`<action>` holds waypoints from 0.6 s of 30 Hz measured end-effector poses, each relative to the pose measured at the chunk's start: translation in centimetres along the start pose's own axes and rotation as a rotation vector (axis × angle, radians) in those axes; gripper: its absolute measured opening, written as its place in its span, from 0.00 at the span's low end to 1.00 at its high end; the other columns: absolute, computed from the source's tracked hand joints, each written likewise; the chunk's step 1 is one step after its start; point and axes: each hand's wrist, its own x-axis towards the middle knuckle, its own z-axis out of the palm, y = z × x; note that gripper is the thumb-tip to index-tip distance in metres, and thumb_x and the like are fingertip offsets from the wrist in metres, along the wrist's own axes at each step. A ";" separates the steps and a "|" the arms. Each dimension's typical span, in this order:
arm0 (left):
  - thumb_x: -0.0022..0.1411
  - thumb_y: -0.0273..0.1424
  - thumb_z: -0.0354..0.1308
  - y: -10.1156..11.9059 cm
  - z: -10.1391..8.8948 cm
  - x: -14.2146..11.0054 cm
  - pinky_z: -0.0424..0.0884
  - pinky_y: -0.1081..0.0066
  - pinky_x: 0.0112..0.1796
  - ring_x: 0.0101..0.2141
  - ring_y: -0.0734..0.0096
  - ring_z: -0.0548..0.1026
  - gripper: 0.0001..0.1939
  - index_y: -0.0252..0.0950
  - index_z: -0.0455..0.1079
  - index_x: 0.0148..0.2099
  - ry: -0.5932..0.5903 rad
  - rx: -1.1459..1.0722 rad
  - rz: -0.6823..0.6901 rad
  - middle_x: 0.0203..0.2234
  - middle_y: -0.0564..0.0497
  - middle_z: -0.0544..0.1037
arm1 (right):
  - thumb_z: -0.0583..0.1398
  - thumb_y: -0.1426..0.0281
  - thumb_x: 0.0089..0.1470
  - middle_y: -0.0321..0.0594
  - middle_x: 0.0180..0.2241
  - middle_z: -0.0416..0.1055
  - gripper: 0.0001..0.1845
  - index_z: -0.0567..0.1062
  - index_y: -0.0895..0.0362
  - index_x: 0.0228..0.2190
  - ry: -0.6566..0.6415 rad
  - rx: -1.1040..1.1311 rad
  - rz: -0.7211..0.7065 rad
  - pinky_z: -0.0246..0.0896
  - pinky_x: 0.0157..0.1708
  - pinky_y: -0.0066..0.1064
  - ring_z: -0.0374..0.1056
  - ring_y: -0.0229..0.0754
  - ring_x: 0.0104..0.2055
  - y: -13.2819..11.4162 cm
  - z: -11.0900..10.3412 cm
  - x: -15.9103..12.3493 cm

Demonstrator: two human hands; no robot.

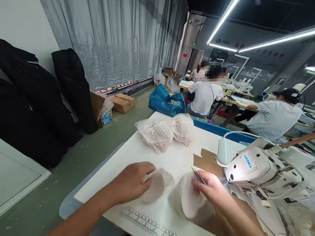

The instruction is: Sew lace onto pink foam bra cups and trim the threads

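Pale cup (155,188), left hand (137,179) (palm down)

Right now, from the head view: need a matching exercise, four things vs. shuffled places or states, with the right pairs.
Things
1. Left hand
2. Right hand
3. Lacy cups
4. Ruler markings

Places or states
A. Along the near edge of the white table
B. Holding a pointed metal tool
C. On the far part of the table, beyond both hands
D. Holding a pale cup by its edge, no tool showing

Right pairs: 1-D, 2-B, 3-C, 4-A
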 end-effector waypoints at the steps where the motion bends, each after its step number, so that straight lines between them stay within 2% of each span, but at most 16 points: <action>1: 0.62 0.33 0.47 0.0 -1.1 0.9 0.62 0.69 0.34 0.34 0.64 0.71 0.09 0.37 0.68 0.38 0.093 0.046 0.046 0.33 0.49 0.73 | 0.54 0.60 0.58 0.37 0.24 0.71 0.16 0.69 0.54 0.23 0.030 0.083 -0.036 0.62 0.28 0.31 0.67 0.41 0.27 -1.0 0.5 1.6; 3: 0.61 0.32 0.48 0.1 -3.8 3.2 0.63 0.69 0.35 0.35 0.63 0.70 0.07 0.36 0.66 0.36 0.355 0.149 0.137 0.33 0.48 0.72 | 0.53 0.57 0.60 0.40 0.32 0.73 0.16 0.71 0.55 0.32 0.236 0.202 -0.126 0.61 0.24 0.30 0.64 0.38 0.23 -3.0 1.1 4.9; 4: 0.60 0.30 0.48 0.2 -5.2 4.5 0.64 0.67 0.38 0.37 0.62 0.70 0.05 0.36 0.65 0.37 0.499 0.198 0.178 0.35 0.47 0.72 | 0.52 0.57 0.61 0.43 0.38 0.74 0.16 0.70 0.55 0.37 0.336 0.233 -0.219 0.63 0.26 0.30 0.65 0.38 0.26 -3.9 1.1 6.6; 6: 0.59 0.28 0.50 0.3 -7.5 7.5 0.65 0.64 0.45 0.43 0.60 0.70 0.02 0.37 0.62 0.37 0.778 0.281 0.275 0.40 0.45 0.72 | 0.49 0.59 0.62 0.47 0.49 0.69 0.16 0.68 0.54 0.44 0.511 0.252 -0.456 0.67 0.35 0.33 0.69 0.42 0.40 -4.9 0.5 9.9; 8: 0.58 0.27 0.51 -0.1 -8.5 10.5 0.61 0.61 0.52 0.51 0.58 0.66 0.04 0.36 0.62 0.38 0.875 0.340 0.323 0.48 0.42 0.70 | 0.48 0.62 0.63 0.47 0.56 0.64 0.14 0.67 0.54 0.45 0.597 0.174 -0.603 0.65 0.48 0.36 0.63 0.44 0.55 -4.7 -0.5 12.8; 9: 0.58 0.26 0.52 -0.5 -8.4 11.8 0.59 0.59 0.55 0.55 0.57 0.63 0.05 0.35 0.62 0.39 0.837 0.358 0.318 0.52 0.41 0.68 | 0.47 0.64 0.62 0.47 0.58 0.62 0.14 0.66 0.54 0.46 0.605 0.102 -0.604 0.61 0.53 0.39 0.59 0.44 0.59 -4.2 -1.0 14.1; 10: 0.58 0.26 0.52 -1.0 -7.8 13.0 0.56 0.58 0.57 0.58 0.56 0.60 0.07 0.35 0.63 0.40 0.745 0.376 0.294 0.55 0.39 0.65 | 0.46 0.66 0.62 0.47 0.59 0.62 0.16 0.66 0.54 0.47 0.589 0.020 -0.556 0.55 0.58 0.41 0.57 0.44 0.61 -3.3 -1.4 15.0; 12: 0.56 0.27 0.56 -2.4 -5.7 14.7 0.54 0.55 0.59 0.61 0.51 0.56 0.14 0.33 0.64 0.47 0.463 0.397 0.209 0.58 0.38 0.63 | 0.46 0.69 0.59 0.49 0.58 0.63 0.20 0.66 0.57 0.51 0.531 -0.095 -0.434 0.51 0.60 0.47 0.57 0.46 0.61 -1.1 -1.8 16.1; 13: 0.54 0.31 0.60 -3.1 -4.4 15.2 0.57 0.54 0.57 0.59 0.49 0.59 0.21 0.33 0.64 0.50 0.370 0.396 0.203 0.57 0.38 0.65 | 0.47 0.70 0.57 0.51 0.57 0.65 0.21 0.67 0.58 0.51 0.509 -0.119 -0.401 0.51 0.60 0.49 0.58 0.49 0.61 0.1 -1.9 16.1; 16: 0.52 0.45 0.63 -4.6 -1.6 15.9 0.54 0.49 0.59 0.62 0.45 0.56 0.38 0.35 0.57 0.61 0.273 0.370 0.175 0.61 0.37 0.61 | 0.50 0.73 0.54 0.52 0.57 0.65 0.23 0.68 0.59 0.51 0.465 -0.169 -0.368 0.50 0.61 0.50 0.58 0.51 0.61 2.8 -1.7 14.3; 18: 0.53 0.52 0.59 -5.1 -1.1 16.0 0.49 0.49 0.60 0.64 0.46 0.51 0.44 0.36 0.52 0.65 0.277 0.349 0.152 0.64 0.38 0.57 | 0.50 0.74 0.53 0.51 0.58 0.64 0.24 0.69 0.59 0.52 0.451 -0.187 -0.365 0.49 0.62 0.49 0.57 0.50 0.62 3.8 -1.7 11.9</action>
